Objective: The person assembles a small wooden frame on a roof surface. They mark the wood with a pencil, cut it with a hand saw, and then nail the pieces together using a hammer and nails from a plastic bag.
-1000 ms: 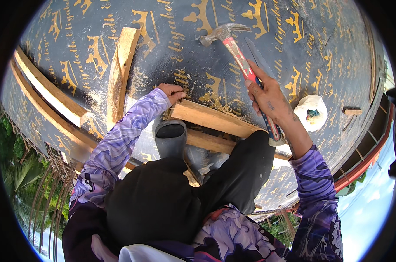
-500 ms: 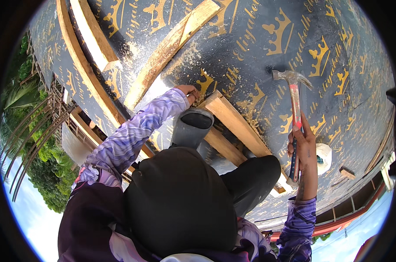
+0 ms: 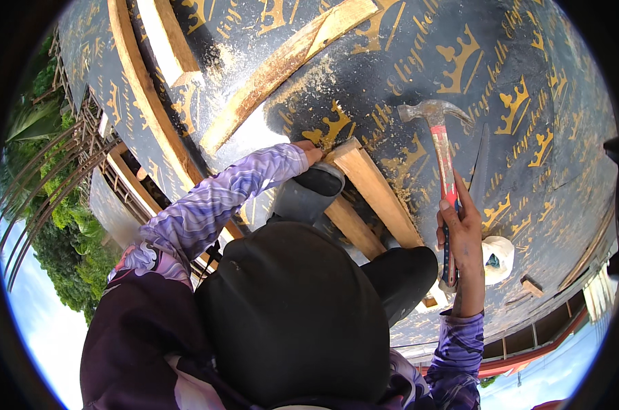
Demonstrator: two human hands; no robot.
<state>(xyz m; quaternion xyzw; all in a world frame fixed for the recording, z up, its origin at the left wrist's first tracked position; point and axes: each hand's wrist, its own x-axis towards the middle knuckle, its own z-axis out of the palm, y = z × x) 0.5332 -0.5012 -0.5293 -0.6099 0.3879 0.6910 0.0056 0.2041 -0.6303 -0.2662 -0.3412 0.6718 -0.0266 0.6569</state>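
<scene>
Hammer (image 3: 444, 157), red and blue on its handle, is over the dark sheeted surface (image 3: 419, 92), gripped in the right hand (image 3: 462, 229). The left hand (image 3: 311, 151) is by the end of a timber (image 3: 378, 195); whether its partly hidden fingers hold anything, I cannot tell. Gold crowns and lettering pattern the sheeting, with sawdust (image 3: 224, 65) strewn across it. A saw blade (image 3: 482, 164) and a white bag (image 3: 499, 260) lie right of the hammer. Outdoors beyond the left edge are rusty rods (image 3: 57, 188), green trees (image 3: 67, 253) and cloudy sky (image 3: 39, 287).
</scene>
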